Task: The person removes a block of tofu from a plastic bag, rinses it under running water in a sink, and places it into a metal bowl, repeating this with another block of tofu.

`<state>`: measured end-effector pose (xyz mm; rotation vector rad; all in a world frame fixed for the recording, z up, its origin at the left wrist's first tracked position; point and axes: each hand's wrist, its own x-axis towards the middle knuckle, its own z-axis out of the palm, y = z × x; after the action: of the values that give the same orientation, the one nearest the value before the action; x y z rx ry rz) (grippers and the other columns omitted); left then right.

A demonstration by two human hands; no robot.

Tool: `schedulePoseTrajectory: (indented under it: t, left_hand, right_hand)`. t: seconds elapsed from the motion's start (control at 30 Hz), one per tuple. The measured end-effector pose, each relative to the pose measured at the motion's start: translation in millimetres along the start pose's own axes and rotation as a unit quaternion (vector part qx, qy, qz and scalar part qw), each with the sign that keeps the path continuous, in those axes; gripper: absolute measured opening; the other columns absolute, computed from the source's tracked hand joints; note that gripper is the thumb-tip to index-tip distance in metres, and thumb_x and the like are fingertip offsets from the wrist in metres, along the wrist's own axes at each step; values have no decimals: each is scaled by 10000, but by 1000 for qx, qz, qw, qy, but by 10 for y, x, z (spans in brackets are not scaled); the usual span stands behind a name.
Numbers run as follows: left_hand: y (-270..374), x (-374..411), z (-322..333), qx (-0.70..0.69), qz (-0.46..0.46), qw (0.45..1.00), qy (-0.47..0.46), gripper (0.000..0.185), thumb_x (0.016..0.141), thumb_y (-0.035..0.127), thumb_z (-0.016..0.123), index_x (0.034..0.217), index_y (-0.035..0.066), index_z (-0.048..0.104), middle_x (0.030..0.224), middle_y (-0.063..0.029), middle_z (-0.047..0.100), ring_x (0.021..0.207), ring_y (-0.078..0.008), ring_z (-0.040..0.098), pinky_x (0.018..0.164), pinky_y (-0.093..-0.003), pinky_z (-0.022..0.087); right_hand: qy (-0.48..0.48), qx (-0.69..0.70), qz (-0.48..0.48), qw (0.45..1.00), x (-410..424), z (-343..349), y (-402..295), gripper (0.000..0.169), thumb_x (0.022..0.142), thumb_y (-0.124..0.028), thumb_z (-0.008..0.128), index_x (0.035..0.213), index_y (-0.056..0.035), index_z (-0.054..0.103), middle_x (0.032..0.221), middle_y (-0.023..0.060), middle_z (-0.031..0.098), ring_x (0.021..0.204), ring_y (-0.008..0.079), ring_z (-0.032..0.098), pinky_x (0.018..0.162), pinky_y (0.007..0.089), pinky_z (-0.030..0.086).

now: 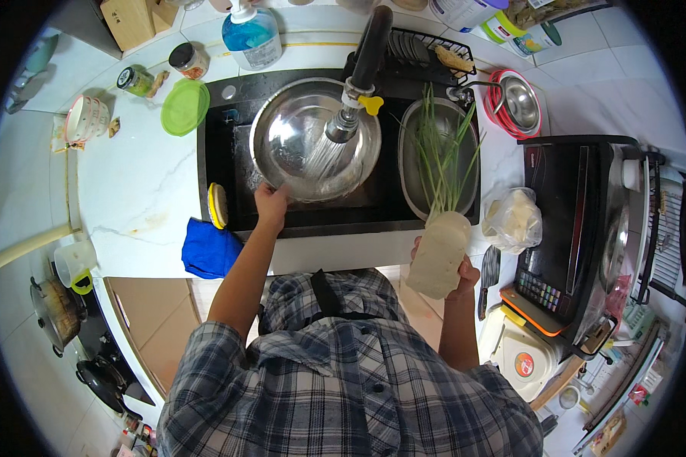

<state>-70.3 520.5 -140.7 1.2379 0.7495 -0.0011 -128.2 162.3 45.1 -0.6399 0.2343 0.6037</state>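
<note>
My left hand grips the near left rim of a shiny stainless-steel basin, tilted in the black sink. Water sprays into the basin from the tap head, which has a yellow lever. My right hand holds a thick, pale beige block of food just in front of the sink's near edge; its exact kind is unclear. Beyond that block, long green scallions lie in an oval metal colander at the sink's right side. The block hides the scallions' lower ends.
A cleaver and a plastic bag of pale food lie right of the sink, beside a black countertop oven. On the left are a blue cloth, a yellow-edged scrub sponge and a green lid. A blue soap bottle stands behind.
</note>
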Motion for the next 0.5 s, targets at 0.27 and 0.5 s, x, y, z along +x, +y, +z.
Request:
schedulePoseTrajectory:
  t: [0.27, 0.5]
  left_hand:
    - [540, -255, -453, 338, 66, 937, 63, 141, 796, 52, 542, 899, -22, 605, 774, -114, 655, 690, -216, 660, 596, -336, 523]
    - [702, -458, -677, 98, -209, 972, -52, 279, 770, -41, 516, 1041, -57, 580, 958, -166, 646, 801, -283, 675, 653, -359, 599]
  right_hand:
    - [-12, 3, 9, 1000, 178, 39, 116, 857, 660, -377, 763, 1343, -27, 383, 1230, 209, 478, 1068, 331, 535, 846, 411, 509]
    - [-33, 13, 19, 999, 299, 25, 185, 852, 668, -382, 756, 1343, -19, 384, 1225, 215, 480, 1081, 330, 534, 852, 421, 510]
